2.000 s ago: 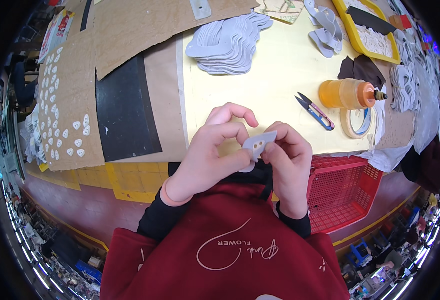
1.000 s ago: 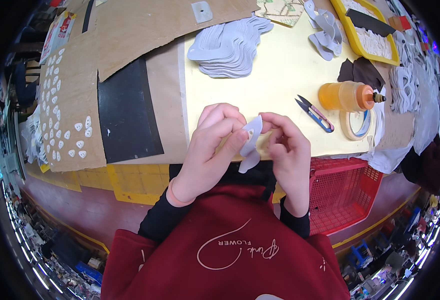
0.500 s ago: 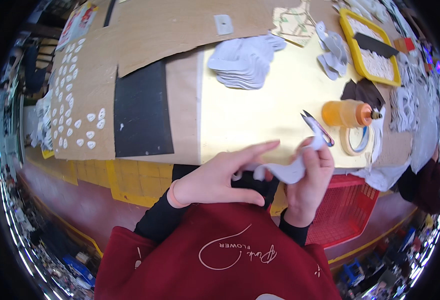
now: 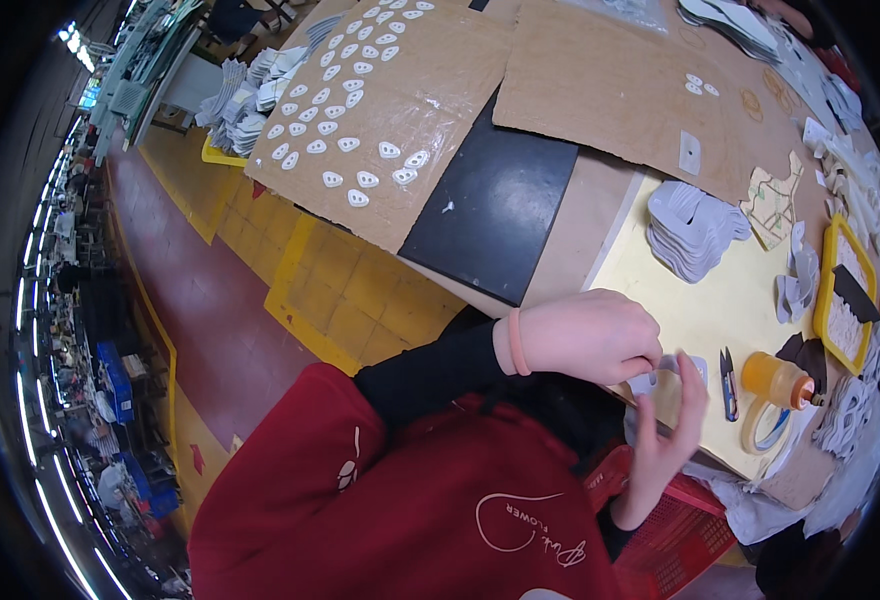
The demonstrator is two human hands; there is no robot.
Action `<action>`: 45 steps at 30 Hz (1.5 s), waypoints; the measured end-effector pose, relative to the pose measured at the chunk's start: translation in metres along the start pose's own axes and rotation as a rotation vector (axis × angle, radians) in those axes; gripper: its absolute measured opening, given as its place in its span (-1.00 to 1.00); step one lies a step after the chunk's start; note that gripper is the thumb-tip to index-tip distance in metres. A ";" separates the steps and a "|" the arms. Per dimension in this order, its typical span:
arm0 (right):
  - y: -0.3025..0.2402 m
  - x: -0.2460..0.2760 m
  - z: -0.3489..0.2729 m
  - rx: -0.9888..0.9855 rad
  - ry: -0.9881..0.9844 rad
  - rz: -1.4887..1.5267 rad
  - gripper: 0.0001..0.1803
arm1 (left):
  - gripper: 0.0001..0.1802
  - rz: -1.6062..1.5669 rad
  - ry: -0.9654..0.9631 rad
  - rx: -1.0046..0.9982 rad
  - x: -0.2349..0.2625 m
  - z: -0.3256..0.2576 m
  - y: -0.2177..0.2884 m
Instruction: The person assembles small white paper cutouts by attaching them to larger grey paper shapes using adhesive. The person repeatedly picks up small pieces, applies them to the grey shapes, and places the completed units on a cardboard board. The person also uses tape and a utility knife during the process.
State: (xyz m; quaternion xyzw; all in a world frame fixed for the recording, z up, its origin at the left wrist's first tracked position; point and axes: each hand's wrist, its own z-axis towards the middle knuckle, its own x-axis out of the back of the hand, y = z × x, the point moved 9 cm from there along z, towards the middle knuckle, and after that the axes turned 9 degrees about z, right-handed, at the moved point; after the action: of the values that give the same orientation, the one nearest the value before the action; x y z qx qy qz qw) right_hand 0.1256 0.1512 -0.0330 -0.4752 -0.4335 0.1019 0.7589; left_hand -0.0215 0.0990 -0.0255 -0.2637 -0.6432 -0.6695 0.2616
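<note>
A curved, light grey cut-out piece (image 4: 668, 364) of thin sheet material is between my hands at the table's front edge. My left hand (image 4: 588, 335) reaches across from the left, back upward, with its fingers pinched together at the piece; its fingertips are partly hidden. From below, my right hand (image 4: 668, 440) holds the piece by its ends, the thumb at one side and the fingers at the other. Right of the hands, thread snips (image 4: 728, 385) lie on the pale yellow tabletop sheet (image 4: 650, 300).
A stack of grey pieces (image 4: 690, 235) sits beyond the hands. An orange bottle (image 4: 772, 380) and a tape roll (image 4: 760, 428) are at right, near a yellow tray (image 4: 823, 300). Small white parts (image 4: 328, 128) cover cardboard (image 4: 410, 110) at left. A red crate (image 4: 675, 535) stands below.
My view has swung left. My left hand has gone from spread fingers to a pinch at the grey piece. My right hand has opened its grip wider around the piece.
</note>
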 end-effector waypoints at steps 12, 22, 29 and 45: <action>0.023 0.007 0.006 -0.137 0.170 0.519 -0.85 | -0.81 0.548 0.729 0.609 0.151 -0.166 -0.078; 0.048 0.017 -0.004 -0.292 0.292 0.741 -0.83 | -0.58 0.643 0.683 0.917 0.157 -0.223 -0.101; 0.046 0.018 -0.007 -0.306 0.309 0.715 -0.82 | -0.56 0.619 0.581 1.019 0.158 -0.220 -0.112; 0.045 0.013 -0.010 -0.325 0.306 0.757 -0.84 | -0.51 0.706 0.606 1.058 0.151 -0.218 -0.104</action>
State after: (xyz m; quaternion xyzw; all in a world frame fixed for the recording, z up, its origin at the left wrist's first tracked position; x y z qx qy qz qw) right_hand 0.1524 0.1757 -0.0640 -0.7234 -0.1221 0.2317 0.6388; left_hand -0.2061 -0.1163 -0.0044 -0.0959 -0.6572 -0.1857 0.7242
